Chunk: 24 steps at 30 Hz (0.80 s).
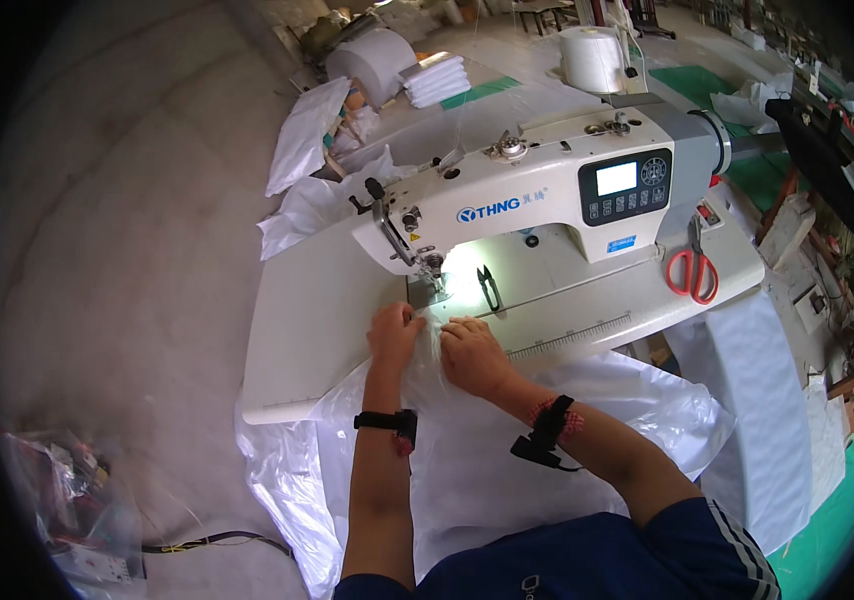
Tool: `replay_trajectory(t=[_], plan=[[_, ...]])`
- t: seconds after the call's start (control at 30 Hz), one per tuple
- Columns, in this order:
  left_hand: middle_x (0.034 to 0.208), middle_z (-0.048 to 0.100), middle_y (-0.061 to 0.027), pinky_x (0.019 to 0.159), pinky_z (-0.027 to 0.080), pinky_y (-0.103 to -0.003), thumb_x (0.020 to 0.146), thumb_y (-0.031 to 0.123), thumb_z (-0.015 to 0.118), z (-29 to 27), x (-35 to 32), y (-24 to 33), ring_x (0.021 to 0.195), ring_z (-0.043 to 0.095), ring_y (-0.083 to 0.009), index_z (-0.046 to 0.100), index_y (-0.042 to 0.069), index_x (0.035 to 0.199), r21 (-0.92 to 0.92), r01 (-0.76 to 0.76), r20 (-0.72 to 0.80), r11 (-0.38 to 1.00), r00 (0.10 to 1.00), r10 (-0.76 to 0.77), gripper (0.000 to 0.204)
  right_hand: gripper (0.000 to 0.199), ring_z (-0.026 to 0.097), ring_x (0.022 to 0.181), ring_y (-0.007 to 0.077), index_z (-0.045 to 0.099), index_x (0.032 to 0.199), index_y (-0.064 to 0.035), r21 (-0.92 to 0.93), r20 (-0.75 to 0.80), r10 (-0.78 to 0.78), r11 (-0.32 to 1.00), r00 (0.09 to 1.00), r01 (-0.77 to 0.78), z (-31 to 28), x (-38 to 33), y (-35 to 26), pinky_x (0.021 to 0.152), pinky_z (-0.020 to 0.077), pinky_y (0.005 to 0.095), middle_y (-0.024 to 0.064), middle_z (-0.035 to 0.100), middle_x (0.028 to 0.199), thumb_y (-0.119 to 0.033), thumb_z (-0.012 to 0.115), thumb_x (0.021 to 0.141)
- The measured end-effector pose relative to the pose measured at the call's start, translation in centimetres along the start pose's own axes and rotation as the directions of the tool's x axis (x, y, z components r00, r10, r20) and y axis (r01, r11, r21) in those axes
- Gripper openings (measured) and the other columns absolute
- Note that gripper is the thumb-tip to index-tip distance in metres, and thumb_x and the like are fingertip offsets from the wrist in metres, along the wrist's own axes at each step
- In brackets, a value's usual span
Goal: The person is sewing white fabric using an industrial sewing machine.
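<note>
A white sewing machine [537, 185] stands on a pale table, its lamp lighting the needle area. Just in front of the presser foot [437, 285], my left hand [393, 335] and my right hand [473, 352] pinch a sheer white plastic sheet [429, 350] between them. Both hands have closed fingers, the left on the sheet's left side, the right on its right. The sheet runs down from the table edge over my lap. Small black thread snips [488, 288] lie on the machine bed to the right of the needle.
Red-handled scissors [692, 275] lie at the table's right end. Behind the machine sit a large white roll [372, 65], a thread cone [592, 60] and folded white sheets [435, 80]. At lower left, a clear plastic bag [67, 490] rests on the floor near a dark cable [217, 538].
</note>
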<state>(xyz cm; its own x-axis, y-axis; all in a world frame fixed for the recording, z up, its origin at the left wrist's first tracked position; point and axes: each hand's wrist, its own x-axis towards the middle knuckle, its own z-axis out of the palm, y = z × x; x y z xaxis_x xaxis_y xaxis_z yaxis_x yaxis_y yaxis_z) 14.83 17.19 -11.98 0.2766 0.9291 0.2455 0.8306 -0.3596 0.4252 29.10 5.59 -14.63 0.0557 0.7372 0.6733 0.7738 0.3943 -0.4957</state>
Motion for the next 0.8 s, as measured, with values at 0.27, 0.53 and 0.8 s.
replay_trajectory(t=[0.27, 0.53, 0.8], plan=[[0.084, 0.067, -0.0092, 0.074, 0.048, -0.042, 0.080, 0.023, 0.073, -0.1, 0.2, -0.2, 0.080, 0.064, -0.0272, 0.065, 0.007, 0.090, 0.082, -0.086, 0.092, 0.993, 0.993, 0.078, 0.021, 0.027, 0.062, 0.100, 0.0370, 0.065, 0.099, 0.0044, 0.360, 0.047, 0.319, 0.879, 0.947, -0.314, -0.6, 1.2, 0.4, 0.089, 0.0496, 0.0425, 0.0192, 0.067, 0.105, -0.021, 0.062, 0.090], [0.077, 0.059, -0.0013, 0.065, 0.044, -0.026, 0.085, 0.012, 0.070, -4.8, -1.4, 1.6, 0.072, 0.051, -0.0097, 0.059, 0.003, 0.088, -0.598, -0.149, 0.063, 0.787, 0.971, 0.232, 0.015, 0.036, 0.066, 0.079, 0.0288, 0.062, 0.109, -0.0003, 0.446, 0.383, 0.501, 0.636, 0.776, -0.630, -1.1, 3.3, 0.2, 0.072, 0.0521, 0.0371, 0.0137, 0.069, 0.086, -0.028, 0.070, 0.087], [0.075, 0.054, 0.0057, 0.063, 0.038, -0.022, 0.089, 0.016, 0.067, -7.3, -2.2, 2.0, 0.071, 0.045, -0.0054, 0.065, 0.003, 0.087, -0.599, 0.185, 0.293, 0.779, 0.956, -0.002, 0.014, 0.027, 0.067, 0.072, 0.0311, 0.060, 0.113, -0.0099, 0.310, 0.031, 0.261, 0.915, 0.965, -0.258, -0.9, 2.7, -3.0, 0.061, 0.0531, 0.0395, 0.0159, 0.066, 0.086, -0.013, 0.061, 0.086]])
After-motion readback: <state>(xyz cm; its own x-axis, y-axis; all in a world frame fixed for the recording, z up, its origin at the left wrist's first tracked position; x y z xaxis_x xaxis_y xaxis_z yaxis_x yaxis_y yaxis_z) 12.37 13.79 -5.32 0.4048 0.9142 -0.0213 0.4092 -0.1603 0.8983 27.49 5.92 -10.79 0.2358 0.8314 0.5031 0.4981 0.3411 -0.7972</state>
